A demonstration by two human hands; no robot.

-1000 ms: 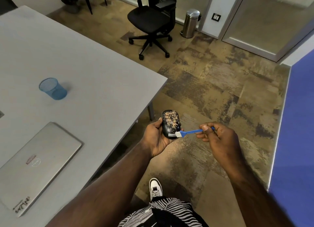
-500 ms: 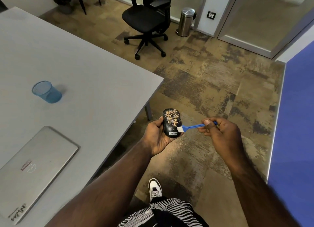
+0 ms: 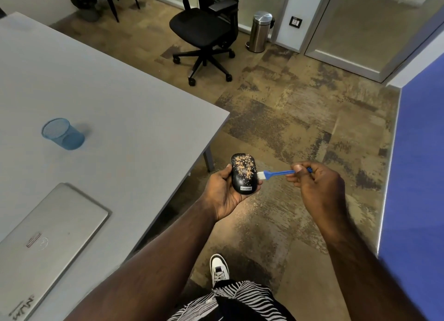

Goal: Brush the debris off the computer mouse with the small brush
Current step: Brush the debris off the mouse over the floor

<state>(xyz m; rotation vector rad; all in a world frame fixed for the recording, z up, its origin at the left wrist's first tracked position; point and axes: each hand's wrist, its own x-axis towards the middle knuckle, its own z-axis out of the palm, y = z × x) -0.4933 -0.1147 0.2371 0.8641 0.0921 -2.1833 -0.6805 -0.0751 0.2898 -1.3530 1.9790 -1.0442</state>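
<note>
A black computer mouse (image 3: 242,176) rests in my left hand (image 3: 222,193), held over the floor just past the table corner. Tan debris covers the front half of its top; the back half near the logo is mostly bare. My right hand (image 3: 317,183) pinches the blue handle of a small brush (image 3: 276,173). The brush lies level, with its white bristles touching the mouse's right side.
A grey table (image 3: 108,99) stands at the left with a blue mesh cup (image 3: 63,134) and a closed silver laptop (image 3: 45,244) on it. A black office chair (image 3: 206,30) and a steel bin (image 3: 260,31) stand farther off. A blue panel (image 3: 418,176) runs along the right.
The brush has moved from the mouse's back end near the logo up along its right side. The back part of the mouse now shows less debris. Both hands stay in place.
</note>
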